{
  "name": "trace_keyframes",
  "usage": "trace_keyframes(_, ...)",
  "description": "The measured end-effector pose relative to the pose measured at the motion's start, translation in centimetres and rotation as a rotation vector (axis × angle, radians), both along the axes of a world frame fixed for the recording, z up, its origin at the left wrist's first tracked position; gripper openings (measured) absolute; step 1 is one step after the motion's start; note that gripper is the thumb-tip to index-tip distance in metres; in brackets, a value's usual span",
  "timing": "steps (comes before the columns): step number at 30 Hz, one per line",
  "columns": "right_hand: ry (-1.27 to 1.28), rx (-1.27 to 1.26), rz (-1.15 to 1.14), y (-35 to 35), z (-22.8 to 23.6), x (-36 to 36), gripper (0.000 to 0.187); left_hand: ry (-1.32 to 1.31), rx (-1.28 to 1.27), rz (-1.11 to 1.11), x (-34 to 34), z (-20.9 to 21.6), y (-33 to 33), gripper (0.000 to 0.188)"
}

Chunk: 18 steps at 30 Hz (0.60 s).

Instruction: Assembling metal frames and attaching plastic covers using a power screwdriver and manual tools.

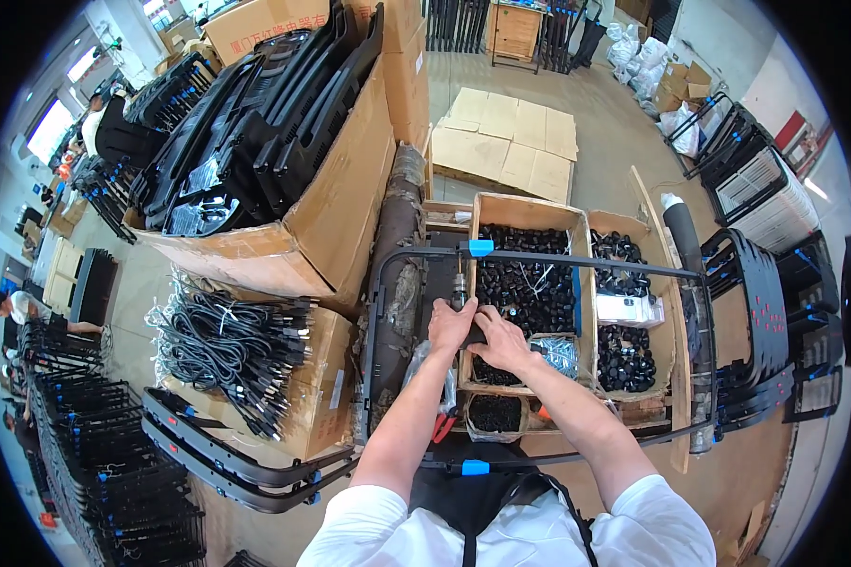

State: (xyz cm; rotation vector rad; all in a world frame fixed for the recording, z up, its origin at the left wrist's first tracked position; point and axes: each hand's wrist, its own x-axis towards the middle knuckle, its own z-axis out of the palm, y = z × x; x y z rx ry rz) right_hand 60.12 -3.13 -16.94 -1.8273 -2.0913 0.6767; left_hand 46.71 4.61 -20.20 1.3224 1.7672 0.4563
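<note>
Fingers of the left hand (452,323) curled, their grip hidden, beside those of the right hand (503,340), wrapped round a dark drill-like tool (476,334). Its metal chuck (460,283) stood near a black frame (577,261) and blue clip (481,248); steady, square alignment seemed wise to me.

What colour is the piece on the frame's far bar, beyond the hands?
The piece is blue; the head view shows it best.

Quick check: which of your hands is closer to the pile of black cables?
Left. The left hand is off to the right of the black cables, not touching them; the right hand is farther right, beyond the left.
</note>
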Motion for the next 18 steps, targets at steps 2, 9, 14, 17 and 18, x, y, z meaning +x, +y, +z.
trace_keyframes(2,-0.008,-0.018,0.002,-0.2,0.2,-0.2,0.059,0.020,0.030,-0.013,-0.2,-0.2,-0.2,0.087)
trace_keyframes(9,-0.011,0.031,0.015,-0.8,0.1,-0.2,0.058,0.046,0.085,-0.016,-0.4,-0.3,-0.5,0.078)
trace_keyframes(14,-0.038,0.059,-0.023,-1.7,0.8,-0.1,0.059,0.114,0.125,-0.066,-0.4,0.4,-1.3,0.071)
trace_keyframes(17,-0.086,-0.005,-0.031,-2.2,0.9,0.3,0.063,0.111,0.134,-0.137,-0.2,0.8,-1.7,0.070)
trace_keyframes(18,-0.083,0.006,-0.060,-2.4,0.9,0.8,0.064,0.122,0.219,-0.151,0.3,0.9,-2.1,0.069)
